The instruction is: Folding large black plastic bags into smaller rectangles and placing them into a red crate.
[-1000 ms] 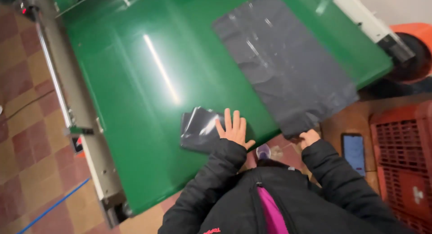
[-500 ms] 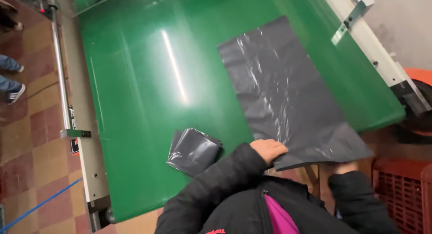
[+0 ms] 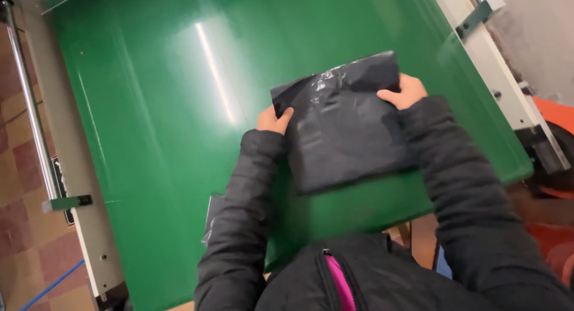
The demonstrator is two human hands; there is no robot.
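Observation:
A dark grey plastic bag (image 3: 344, 125), folded over into a rough rectangle, lies on the green table (image 3: 149, 137). My left hand (image 3: 274, 119) grips its left edge near the top corner. On the opposite side, my right hand (image 3: 405, 91) holds the upper right edge. Both arms wear black puffy sleeves. A second, smaller folded grey bag (image 3: 210, 218) peeks out from under my left forearm, mostly hidden.
A metal rail and white frame (image 3: 72, 185) run along the table's left side, above a tiled floor. Another white frame with a bracket (image 3: 508, 90) borders the right side. Orange and red objects (image 3: 556, 116) sit at the far right.
The large grey bag that lay spread out has been folded in half. Both my hands moved up onto its edges, and my left hand left the small folded bag.

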